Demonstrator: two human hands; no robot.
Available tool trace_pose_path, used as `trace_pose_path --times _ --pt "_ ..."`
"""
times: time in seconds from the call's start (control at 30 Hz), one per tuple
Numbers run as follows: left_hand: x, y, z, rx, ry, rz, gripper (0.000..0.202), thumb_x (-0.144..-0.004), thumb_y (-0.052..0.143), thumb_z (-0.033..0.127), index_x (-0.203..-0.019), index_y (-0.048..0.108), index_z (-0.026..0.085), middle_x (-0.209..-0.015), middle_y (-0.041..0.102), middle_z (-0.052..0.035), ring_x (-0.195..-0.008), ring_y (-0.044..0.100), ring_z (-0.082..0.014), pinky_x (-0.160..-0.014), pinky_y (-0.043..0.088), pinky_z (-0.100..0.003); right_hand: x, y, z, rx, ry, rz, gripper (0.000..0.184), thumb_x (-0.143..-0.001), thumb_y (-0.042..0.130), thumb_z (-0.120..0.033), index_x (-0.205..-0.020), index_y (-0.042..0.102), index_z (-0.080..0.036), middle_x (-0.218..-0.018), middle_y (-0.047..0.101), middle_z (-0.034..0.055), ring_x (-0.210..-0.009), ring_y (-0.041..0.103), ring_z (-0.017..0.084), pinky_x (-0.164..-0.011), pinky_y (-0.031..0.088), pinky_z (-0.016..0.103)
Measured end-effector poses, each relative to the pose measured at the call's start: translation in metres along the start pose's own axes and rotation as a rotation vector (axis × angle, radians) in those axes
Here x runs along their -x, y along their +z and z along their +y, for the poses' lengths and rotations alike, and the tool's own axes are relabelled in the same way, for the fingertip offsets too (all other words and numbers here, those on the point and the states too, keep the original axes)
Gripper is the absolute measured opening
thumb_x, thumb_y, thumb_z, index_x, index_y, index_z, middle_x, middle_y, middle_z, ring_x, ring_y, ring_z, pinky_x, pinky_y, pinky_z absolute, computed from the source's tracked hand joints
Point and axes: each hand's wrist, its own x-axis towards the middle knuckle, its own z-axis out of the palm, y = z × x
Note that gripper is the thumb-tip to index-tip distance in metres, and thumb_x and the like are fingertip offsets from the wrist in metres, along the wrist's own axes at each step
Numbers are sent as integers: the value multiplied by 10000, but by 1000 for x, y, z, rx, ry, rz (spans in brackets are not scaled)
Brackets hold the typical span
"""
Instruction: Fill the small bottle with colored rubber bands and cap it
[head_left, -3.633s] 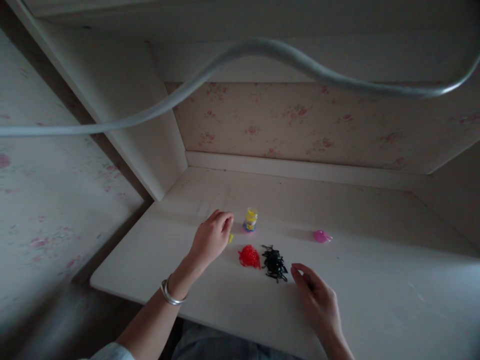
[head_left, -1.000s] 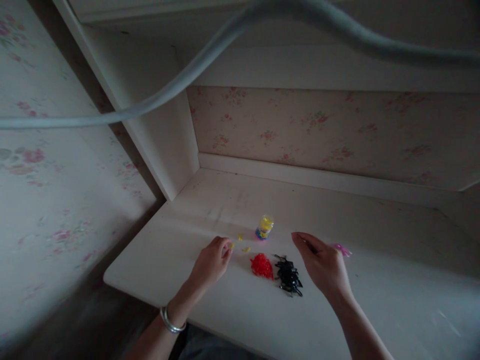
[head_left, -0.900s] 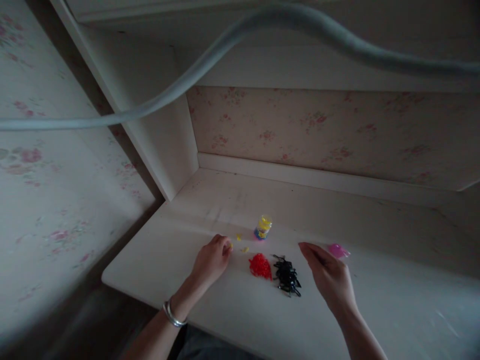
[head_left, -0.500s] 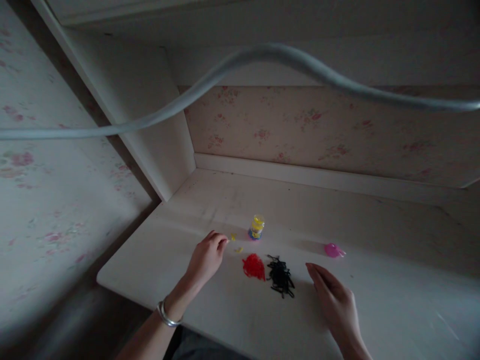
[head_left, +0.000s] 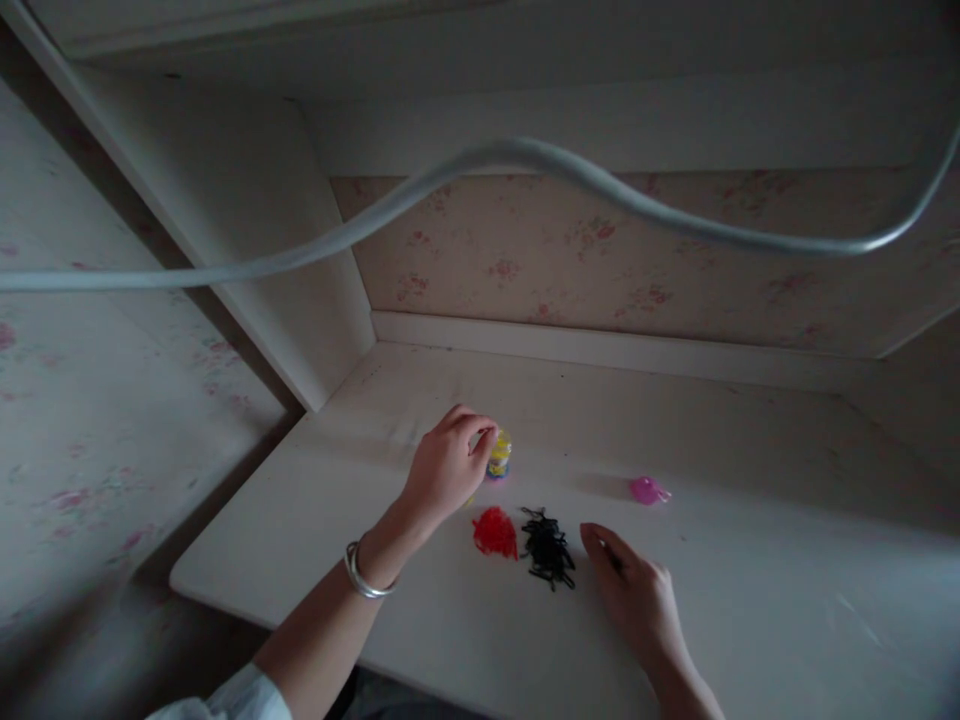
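Note:
My left hand [head_left: 448, 468], with a silver bangle [head_left: 360, 574] on its wrist, hovers with its fingertips pinched together right beside the mouth of a small yellow jar [head_left: 499, 455] with a blue base. What the pinch holds is too small to see. A red pile of tiny bits [head_left: 494, 531] and a black pile [head_left: 548, 547] lie side by side just in front of the jar. My right hand [head_left: 634, 597] rests on the white desk [head_left: 750, 560] to the right of the black pile, fingers curled; I cannot tell whether it holds anything.
A pink lid-like piece [head_left: 646, 490] lies on the desk to the right of the jar. A grey cable [head_left: 525, 160] sags across the top of the view. A white side panel [head_left: 247, 230] walls in the desk on the left, floral wallpaper [head_left: 600, 250] behind.
My left hand has lifted from the desk by the yellow bits and moved right to the jar's mouth. My right hand has drawn back towards me, from near the pink piece down beside the black pile.

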Motion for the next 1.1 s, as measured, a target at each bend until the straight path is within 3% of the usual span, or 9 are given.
trace_pose_path --times 0.2,0.37,0.47,0.63,0.77,0.93,1.1 --pt "-3 11 -5 -40 14 -29 243 -938 463 301 -944 682 195 -894 623 -34 -697 567 -107 -661 456 -232 1 -1 -2 24 5 -9 479 -850 439 -574 -896 740 -204 -656 694 19 -567 635 139 -564 443 188" --pt "9 2 -16 70 -32 62 268 -953 440 326 -950 659 173 -917 630 -43 -686 556 -98 -647 447 -218 0 -2 -3 19 30 -6 494 -836 448 -586 -889 746 -195 -621 681 12 -532 618 128 -543 438 178" --pt "26 -3 -27 114 -91 73 273 -949 448 345 -929 651 164 -900 632 -46 -655 538 -98 -638 436 -221 -1 -2 0 -5 69 -6 497 -816 471 -600 -893 746 -193 -665 701 18 -578 645 139 -564 454 172" --pt "74 0 -49 167 -217 -6 245 -938 463 341 -932 647 179 -890 634 -39 -642 540 -106 -645 436 -226 -4 -3 -5 -55 112 52 504 -792 503 -613 -901 743 -184 -780 735 44 -694 686 170 -577 473 170" --pt "110 5 -63 206 -329 -62 259 -931 463 363 -919 646 180 -851 638 -39 -633 543 -122 -623 436 -230 -1 -1 -37 3 -65 70 451 -851 486 -560 -890 735 -185 -648 694 23 -549 627 128 -543 437 174" --pt "135 5 -64 234 -360 -75 276 -941 442 361 -879 641 181 -805 619 -34 -666 545 -133 -633 422 -233 1 14 -98 122 -351 -190 307 -928 426 -373 -973 704 -252 -877 722 21 -701 648 132 -624 426 189" --pt "140 6 -59 237 -348 -71 280 -952 428 349 -879 642 184 -806 596 -27 -658 530 -119 -626 400 -228 -14 40 -134 387 -422 -367 261 -908 443 -301 -993 689 -315 -920 725 -1 -778 670 166 -622 405 221"
